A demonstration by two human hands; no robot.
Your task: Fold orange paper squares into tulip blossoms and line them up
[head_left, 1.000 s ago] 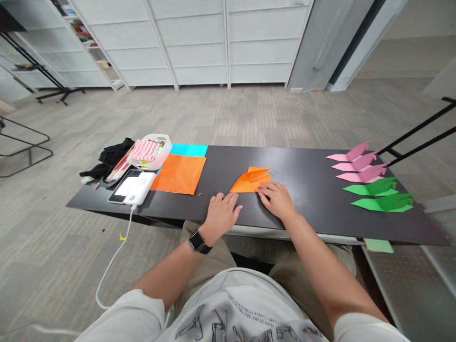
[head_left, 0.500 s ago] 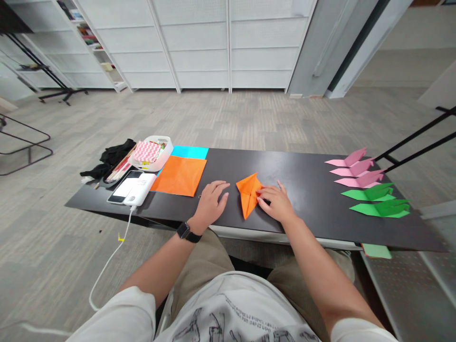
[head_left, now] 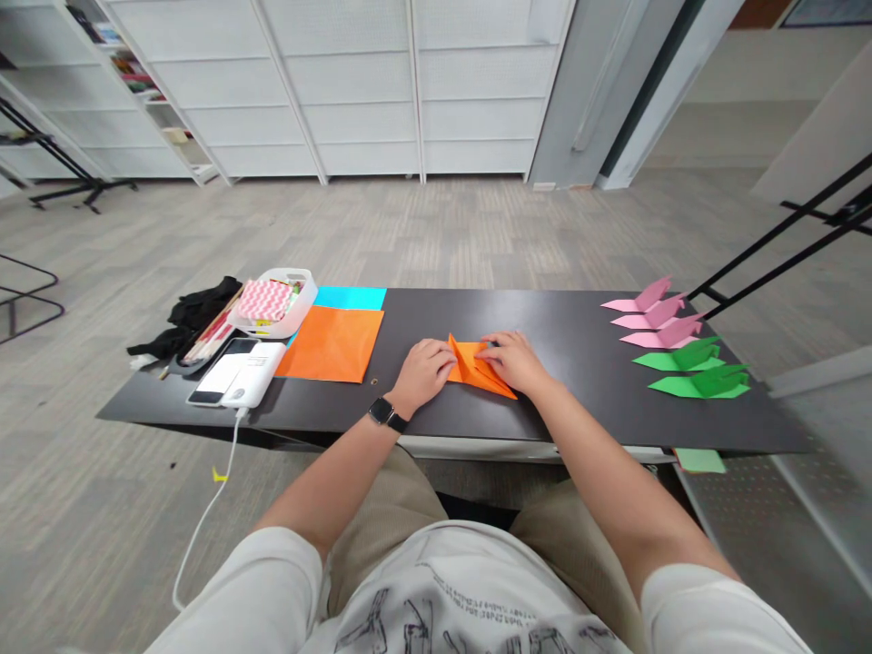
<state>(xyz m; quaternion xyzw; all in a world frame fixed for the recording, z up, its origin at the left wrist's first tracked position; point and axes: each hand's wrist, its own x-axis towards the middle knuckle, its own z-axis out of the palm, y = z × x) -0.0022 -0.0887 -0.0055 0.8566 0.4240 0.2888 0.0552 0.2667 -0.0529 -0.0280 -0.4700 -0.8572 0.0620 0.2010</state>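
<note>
A partly folded sheet of orange origami paper [head_left: 482, 366] lies on the dark table in front of me. My left hand [head_left: 427, 368] pinches its left edge, beside a flap that stands up. My right hand [head_left: 512, 360] has its fingers closed on the upper right part, where a layer is lifted. One pointed corner reaches down to the right, under my right wrist. The fingertips partly cover the folds. To the left lies a flat stack of orange paper [head_left: 333, 345], with blue paper [head_left: 351, 298] showing beyond it.
Pink folded birds [head_left: 658, 313] and green folded birds [head_left: 701, 383] line the right end of the table [head_left: 579, 400]. On the left are a white basket [head_left: 300, 313], a phone [head_left: 219, 374], a white power bank [head_left: 255, 374] with a cable, and black cloth [head_left: 197, 309].
My left hand has moved right and taken hold of the orange paper. The paper has been turned and its flaps opened out. The view has shifted slightly to the right.
</note>
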